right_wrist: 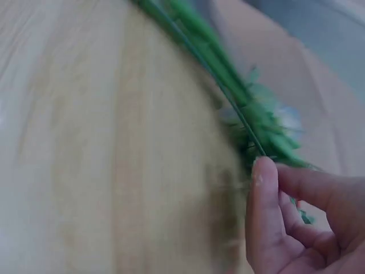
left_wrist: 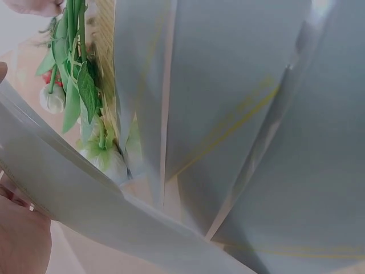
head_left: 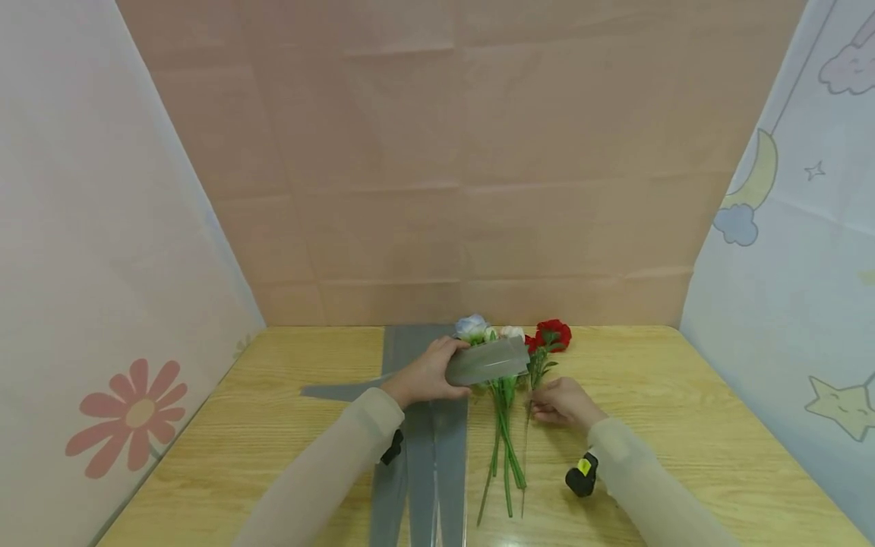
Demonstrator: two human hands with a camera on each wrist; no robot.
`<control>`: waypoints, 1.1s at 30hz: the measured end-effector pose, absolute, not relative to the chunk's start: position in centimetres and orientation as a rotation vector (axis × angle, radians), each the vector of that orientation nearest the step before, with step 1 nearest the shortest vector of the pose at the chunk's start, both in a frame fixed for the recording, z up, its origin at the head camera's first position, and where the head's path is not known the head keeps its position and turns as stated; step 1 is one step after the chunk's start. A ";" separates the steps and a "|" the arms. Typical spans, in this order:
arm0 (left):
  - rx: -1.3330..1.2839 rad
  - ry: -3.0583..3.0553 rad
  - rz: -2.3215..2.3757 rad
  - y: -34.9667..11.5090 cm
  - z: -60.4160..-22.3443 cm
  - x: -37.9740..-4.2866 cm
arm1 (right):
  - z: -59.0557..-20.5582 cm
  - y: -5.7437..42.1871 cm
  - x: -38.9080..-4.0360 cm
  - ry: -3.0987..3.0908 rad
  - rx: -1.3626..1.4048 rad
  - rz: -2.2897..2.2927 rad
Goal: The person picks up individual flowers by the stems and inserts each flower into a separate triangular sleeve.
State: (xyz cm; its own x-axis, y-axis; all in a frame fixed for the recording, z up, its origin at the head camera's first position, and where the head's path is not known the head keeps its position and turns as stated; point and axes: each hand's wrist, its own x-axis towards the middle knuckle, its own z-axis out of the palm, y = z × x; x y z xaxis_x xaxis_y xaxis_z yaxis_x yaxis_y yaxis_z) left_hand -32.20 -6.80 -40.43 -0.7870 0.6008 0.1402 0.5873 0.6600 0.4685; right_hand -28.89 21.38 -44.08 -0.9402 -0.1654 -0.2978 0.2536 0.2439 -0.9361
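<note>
My left hand (head_left: 431,372) grips a curled sheet of grey wrapping paper (head_left: 488,363) between thumb and fingers, holding it over the middle of some flowers. Thumb and fingertips of my right hand (head_left: 563,403) pinch a thin dark green stem (right_wrist: 228,94), at the right side of the bunch. That stem runs up toward a red flower (head_left: 555,334) with small leaves. Beside it lie a pale blue flower (head_left: 472,327) and a white flower (head_left: 511,332), partly covered by the paper. Their thick green stems (head_left: 504,441) cross and point toward me.
More grey wrapping sheets (head_left: 449,463) lie left of the stems, with one narrow grey point (head_left: 335,391) reaching left across the wooden table (head_left: 273,448). A pinkish backdrop (head_left: 458,167) stands behind the table, with patterned cloth walls on both sides.
</note>
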 end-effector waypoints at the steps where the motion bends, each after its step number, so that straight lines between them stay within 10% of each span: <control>1: 1.019 2.841 0.780 -6.8 -40.5 -32.2 | -43.8 21.6 -28.8 2.198 0.068 -1.766; 17: 1.017 2.849 0.790 -6.7 -40.6 -32.3 | -32.4 22.5 -26.9 2.939 -0.242 -2.718; 33: 0.985 2.860 0.869 -7.0 -41.2 -32.6 | -32.7 21.8 -26.6 2.016 -0.657 -3.580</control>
State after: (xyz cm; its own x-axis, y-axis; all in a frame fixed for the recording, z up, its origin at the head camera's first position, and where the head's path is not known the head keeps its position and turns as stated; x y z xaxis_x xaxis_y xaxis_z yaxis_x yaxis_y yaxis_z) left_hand -32.64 -7.02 -41.18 -0.8041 0.5671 0.1784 0.5705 0.6515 0.5001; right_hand -26.60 21.80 -32.69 -0.4857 0.6165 0.6197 -0.8495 -0.1659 -0.5008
